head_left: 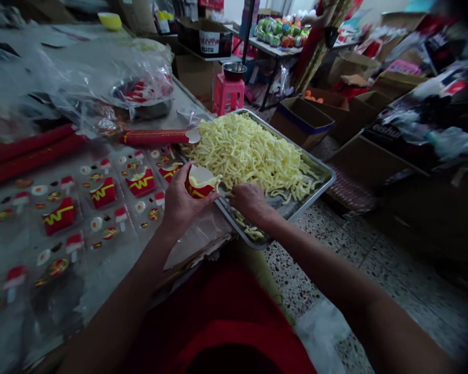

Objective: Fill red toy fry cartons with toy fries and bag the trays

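My left hand (183, 202) is wrapped around a small red French fry carton (200, 182) with a yellow zigzag mark. A few pale yellow fry-shaped pieces show in its mouth, which leans toward the tray. Low over the near side of a metal tray (296, 210) is my right hand (251, 202), its fingers curled downward among the pieces. What lies between those fingers is hidden. A big heap of pale yellow fry-shaped pieces (249, 145) fills much of the tray, with some scattered along its near edge.
Clear plastic blister trays (113, 218) with filled red cartons and small toy foods cover the table at left. A long red sleeve (156, 136) lies behind them. Beyond stand a pink stool (228, 93) with a metal bowl and several cardboard boxes (302, 119).
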A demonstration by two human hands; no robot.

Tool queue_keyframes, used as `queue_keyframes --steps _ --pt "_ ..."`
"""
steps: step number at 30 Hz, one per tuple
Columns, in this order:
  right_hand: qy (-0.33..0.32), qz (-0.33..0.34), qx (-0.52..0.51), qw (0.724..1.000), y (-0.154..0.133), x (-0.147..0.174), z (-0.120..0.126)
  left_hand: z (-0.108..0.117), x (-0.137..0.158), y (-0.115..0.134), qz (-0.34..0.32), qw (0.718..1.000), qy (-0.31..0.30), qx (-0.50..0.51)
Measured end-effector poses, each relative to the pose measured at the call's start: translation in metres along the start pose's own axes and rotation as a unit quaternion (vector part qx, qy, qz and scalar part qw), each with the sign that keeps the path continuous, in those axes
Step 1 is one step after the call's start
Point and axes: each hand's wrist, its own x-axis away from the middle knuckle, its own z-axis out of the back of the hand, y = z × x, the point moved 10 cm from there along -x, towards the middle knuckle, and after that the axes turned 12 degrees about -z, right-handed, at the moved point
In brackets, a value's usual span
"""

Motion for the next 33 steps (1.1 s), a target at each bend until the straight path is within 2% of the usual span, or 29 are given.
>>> queue_keyframes --steps 3,6,8,10,15,18,21,24,26,29,31,33 --pt "0.002 -0.014 -0.042 0.999 0.012 -0.005 -0.001 0.006 0.005 -0.009 0.016 1.0 0.006 0.019" --pt "-0.018 -0.028 -0.158 0.987 0.041 -0.006 0.006 0.007 0.01 -0.016 0.027 0.999 -0.014 0.016" --pt "-0.05 -0.021 -0.23 0.972 0.053 0.0 0.009 0.006 0.013 -0.019 0.035 0.999 -0.023 0.008" --pt "-0.07 0.003 -0.253 0.965 0.053 0.009 0.009 0.002 0.015 -0.019 0.043 0.999 -0.029 0.011" --pt "-0.017 0.048 -0.123 0.991 0.026 0.031 -0.002 -0.005 0.018 -0.012 0.046 0.998 -0.04 0.01" --pt "-0.003 0.068 -0.052 0.996 0.009 0.039 -0.012 -0.003 0.019 -0.008 0.045 0.998 -0.039 -0.014" --pt "-0.004 0.062 -0.033 0.998 0.009 0.039 -0.015 -0.002 0.018 -0.005 0.044 0.997 -0.046 -0.042" --pt "-0.007 0.0 -0.142 0.99 0.033 0.028 -0.001 -0.007 0.017 -0.001 0.034 0.994 -0.075 -0.067" --pt "-0.015 -0.032 -0.279 0.96 0.05 0.02 0.016 -0.012 0.016 0.002 0.028 0.992 -0.092 -0.083" --pt "-0.01 -0.006 -0.42 0.908 0.048 0.012 0.049 -0.02 0.013 0.007 0.03 0.99 -0.102 -0.097" --pt "0.019 0.035 -0.401 0.915 0.028 0.01 0.071 -0.027 0.011 0.011 0.034 0.988 -0.101 -0.11" --pt "0.042 0.089 -0.298 0.95 -0.003 0.014 0.085 -0.034 0.008 0.017 0.026 0.987 -0.098 -0.124"
